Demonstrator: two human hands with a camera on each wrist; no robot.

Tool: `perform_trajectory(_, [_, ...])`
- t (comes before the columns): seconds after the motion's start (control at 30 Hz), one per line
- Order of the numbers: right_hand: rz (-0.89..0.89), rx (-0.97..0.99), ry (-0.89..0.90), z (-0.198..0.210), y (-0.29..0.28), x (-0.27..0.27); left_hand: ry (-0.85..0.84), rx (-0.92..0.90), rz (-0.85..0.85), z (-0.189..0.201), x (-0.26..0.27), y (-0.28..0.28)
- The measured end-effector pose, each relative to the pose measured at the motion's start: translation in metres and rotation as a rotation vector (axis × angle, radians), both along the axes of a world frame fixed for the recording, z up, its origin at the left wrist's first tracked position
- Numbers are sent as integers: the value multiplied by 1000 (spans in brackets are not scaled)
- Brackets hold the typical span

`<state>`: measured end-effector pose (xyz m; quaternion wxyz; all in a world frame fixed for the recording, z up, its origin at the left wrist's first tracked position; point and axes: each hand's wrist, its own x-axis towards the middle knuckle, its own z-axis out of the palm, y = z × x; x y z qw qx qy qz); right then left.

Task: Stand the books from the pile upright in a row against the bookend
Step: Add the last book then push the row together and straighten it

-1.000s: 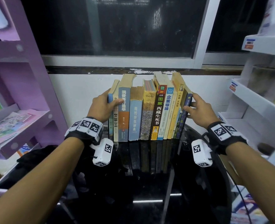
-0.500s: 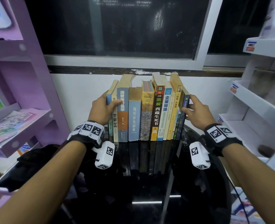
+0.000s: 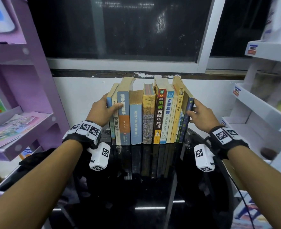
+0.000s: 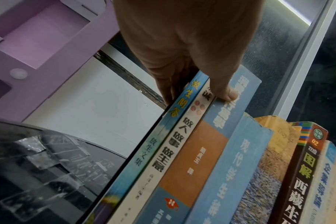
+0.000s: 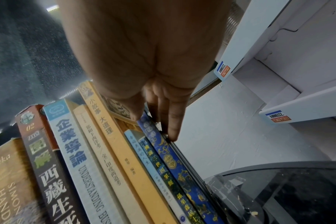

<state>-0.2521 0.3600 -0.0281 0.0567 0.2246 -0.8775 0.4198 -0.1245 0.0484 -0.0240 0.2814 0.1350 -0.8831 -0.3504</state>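
Note:
A row of books stands upright, spines toward me, on the black glass table by the white wall. My left hand is at the row's left end. Its straight fingers lie along the outer cover of the light blue book, and its thumb lies across the first spines. My right hand is at the right end, with its thumb on the dark blue book and straight fingers flat along the outer side. A thin grey plate runs beside that book. I cannot tell whether it is the bookend.
A purple shelf unit with leaflets stands at the left, close to the table. White shelves stand at the right. A dark window is above the wall. The round table's glossy front half reflects the books.
Both hands stay at the ends of the row and the books stand as before. Only the head view has shifted slightly.

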Motion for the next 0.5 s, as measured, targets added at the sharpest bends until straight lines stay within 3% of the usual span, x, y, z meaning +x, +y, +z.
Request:
perform_trajectory(0.27, [-50, 39, 61, 6, 5, 15, -1, 26, -88, 7, 14, 2])
perform_trajectory(0.4, [-145, 70, 300, 14, 0, 24, -33, -29, -70, 13, 18, -5])
perform_trajectory(0.5, [-119, 103, 505, 22, -13, 34, -47, -56, -89, 19, 19, -14])
